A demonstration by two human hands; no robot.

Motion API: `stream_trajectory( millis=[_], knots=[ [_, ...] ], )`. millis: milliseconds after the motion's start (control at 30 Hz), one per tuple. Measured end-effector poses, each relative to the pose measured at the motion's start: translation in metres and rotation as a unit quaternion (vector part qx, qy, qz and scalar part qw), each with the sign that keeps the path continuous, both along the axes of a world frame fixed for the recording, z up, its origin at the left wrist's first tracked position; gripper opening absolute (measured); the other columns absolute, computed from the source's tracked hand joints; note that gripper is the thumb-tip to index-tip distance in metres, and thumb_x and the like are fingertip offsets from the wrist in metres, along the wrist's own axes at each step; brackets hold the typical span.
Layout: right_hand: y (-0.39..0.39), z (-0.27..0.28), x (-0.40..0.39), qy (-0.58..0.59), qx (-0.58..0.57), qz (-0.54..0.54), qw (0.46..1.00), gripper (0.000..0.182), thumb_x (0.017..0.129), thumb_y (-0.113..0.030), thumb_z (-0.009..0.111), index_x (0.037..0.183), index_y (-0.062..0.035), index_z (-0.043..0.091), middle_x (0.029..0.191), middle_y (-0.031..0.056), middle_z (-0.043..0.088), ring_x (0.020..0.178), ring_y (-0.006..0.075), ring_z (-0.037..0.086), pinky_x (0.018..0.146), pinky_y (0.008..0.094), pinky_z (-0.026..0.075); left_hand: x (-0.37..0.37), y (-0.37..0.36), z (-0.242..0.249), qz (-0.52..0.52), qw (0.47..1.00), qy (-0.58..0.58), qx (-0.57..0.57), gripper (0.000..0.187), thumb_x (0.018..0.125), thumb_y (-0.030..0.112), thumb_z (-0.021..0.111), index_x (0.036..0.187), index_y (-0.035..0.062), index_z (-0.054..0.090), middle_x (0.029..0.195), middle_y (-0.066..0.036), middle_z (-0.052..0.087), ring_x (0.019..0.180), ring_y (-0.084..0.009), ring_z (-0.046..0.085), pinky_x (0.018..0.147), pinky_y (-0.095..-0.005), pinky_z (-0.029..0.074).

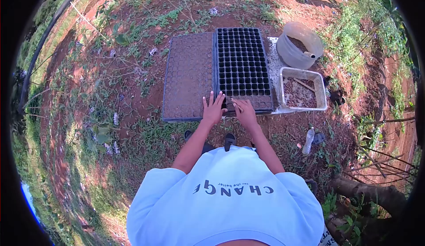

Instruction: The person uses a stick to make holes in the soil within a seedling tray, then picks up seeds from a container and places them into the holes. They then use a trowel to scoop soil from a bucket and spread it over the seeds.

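My left hand (214, 109) lies with its fingers spread at the near inner corners of two seedling trays standing side by side. The left tray (188, 78) is covered with brown soil. The right tray (242, 60) has empty black cells over most of its length, with soil in the rows nearest me. Over those near rows is my right hand (243, 111), its fingers bent together near the tray's left edge. Whatever sits between these fingers is too small to make out.
Right of the trays, a white tub (322, 91) holds reddish-brown bits and a stick. Behind it stands a round translucent container (290, 53) with dark material. A plastic bottle (308, 140) lies on the ground at the right, and a thick log (372, 193) lies at lower right.
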State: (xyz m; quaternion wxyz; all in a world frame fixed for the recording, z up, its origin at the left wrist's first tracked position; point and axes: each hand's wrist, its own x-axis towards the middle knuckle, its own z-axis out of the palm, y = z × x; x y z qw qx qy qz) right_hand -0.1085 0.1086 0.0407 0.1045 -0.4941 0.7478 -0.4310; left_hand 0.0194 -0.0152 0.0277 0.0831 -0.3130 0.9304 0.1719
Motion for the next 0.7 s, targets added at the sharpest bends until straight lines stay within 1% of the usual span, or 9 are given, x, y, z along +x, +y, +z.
stream_trajectory(
  millis=[167,200,267,400,467,567,600,667,700],
  knots=[
    [-0.004,0.004,-0.007,0.005,0.037,0.015,0.999,0.019,0.090,-0.012,0.060,0.106,-0.0076,0.069,0.104,0.0111,0.068,0.095,0.0317,0.058,0.086,0.0387,0.047,0.000,0.000,-0.001,0.003,1.000,0.009,-0.003,0.074,0.090,0.038,0.059,0.151,0.0182,0.022,0.159,0.000,0.015,0.147,-0.0333,0.006,0.113,-0.0638,0.004],
    [-0.004,0.002,-0.007,0.004,0.037,0.015,0.999,0.019,0.090,-0.012,0.060,0.106,-0.0076,0.069,0.104,0.0111,0.068,0.095,0.0317,0.058,0.086,0.0387,0.047,0.000,0.000,-0.001,0.005,1.000,0.006,-0.001,0.073,0.090,0.037,0.059,0.151,0.0182,0.022,0.159,0.000,0.015,0.147,-0.0333,0.006,0.113,-0.0637,0.004],
    [-0.006,0.000,-0.007,0.017,0.010,0.008,1.000,0.018,0.088,-0.012,0.061,0.103,-0.0071,0.070,0.101,0.0090,0.067,0.088,0.0321,0.057,0.082,0.0391,0.048,0.000,0.000,0.000,0.006,1.000,0.005,-0.001,0.073,0.090,0.037,0.059,0.151,0.0182,0.022,0.159,0.000,0.015,0.147,-0.0333,0.006,0.113,-0.0636,0.004],
    [-0.006,0.002,-0.008,0.006,0.004,0.016,1.000,0.019,0.088,-0.013,0.061,0.104,-0.0075,0.070,0.102,0.0093,0.067,0.090,0.0325,0.058,0.083,0.0394,0.049,0.001,0.001,-0.004,0.008,1.000,0.007,0.000,0.073,0.090,0.037,0.059,0.151,0.0181,0.022,0.159,0.000,0.014,0.147,-0.0329,0.005,0.114,-0.0631,0.004],
    [-0.005,0.004,-0.009,-0.003,0.037,0.014,0.999,0.020,0.090,-0.013,0.060,0.108,-0.0082,0.069,0.103,0.0114,0.068,0.095,0.0320,0.059,0.089,0.0386,0.046,0.002,0.001,-0.006,0.010,1.000,0.010,0.000,0.074,0.090,0.037,0.059,0.151,0.0183,0.022,0.159,0.000,0.014,0.147,-0.0328,0.005,0.114,-0.0629,0.004],
    [-0.004,-0.009,-0.012,0.049,0.017,0.026,0.998,0.022,0.090,-0.013,0.060,0.110,-0.0084,0.068,0.104,0.0111,0.067,0.095,0.0326,0.059,0.089,0.0382,0.046,0.000,0.000,-0.005,0.010,1.000,0.013,0.002,0.074,0.090,0.038,0.059,0.151,0.0187,0.022,0.159,0.001,0.014,0.147,-0.0326,0.005,0.114,-0.0626,0.004],
    [-0.004,-0.004,-0.012,0.050,0.017,0.029,0.998,0.022,0.090,-0.013,0.060,0.110,-0.0084,0.068,0.104,0.0111,0.067,0.095,0.0326,0.059,0.089,0.0382,0.046,0.001,0.000,-0.006,0.010,1.000,0.011,0.004,0.074,0.090,0.038,0.059,0.151,0.0190,0.022,0.159,0.001,0.014,0.147,-0.0325,0.005,0.114,-0.0625,0.003],
    [-0.002,0.008,-0.011,-0.017,0.046,0.023,0.999,0.023,0.091,-0.015,0.059,0.111,-0.0085,0.068,0.105,0.0110,0.067,0.099,0.0317,0.059,0.094,0.0394,0.044,0.003,0.000,-0.006,0.011,1.000,0.014,0.005,0.074,0.090,0.038,0.059,0.151,0.0192,0.022,0.159,0.001,0.014,0.147,-0.0325,0.005,0.114,-0.0624,0.003],
    [-0.001,0.005,-0.011,-0.016,0.047,0.023,0.998,0.023,0.091,-0.015,0.059,0.111,-0.0085,0.068,0.105,0.0110,0.067,0.099,0.0317,0.059,0.094,0.0394,0.044,0.002,0.000,-0.007,0.010,1.000,0.018,0.004,0.074,0.090,0.038,0.059,0.151,0.0195,0.021,0.159,0.001,0.014,0.147,-0.0324,0.005,0.114,-0.0623,0.003]
  ],
)
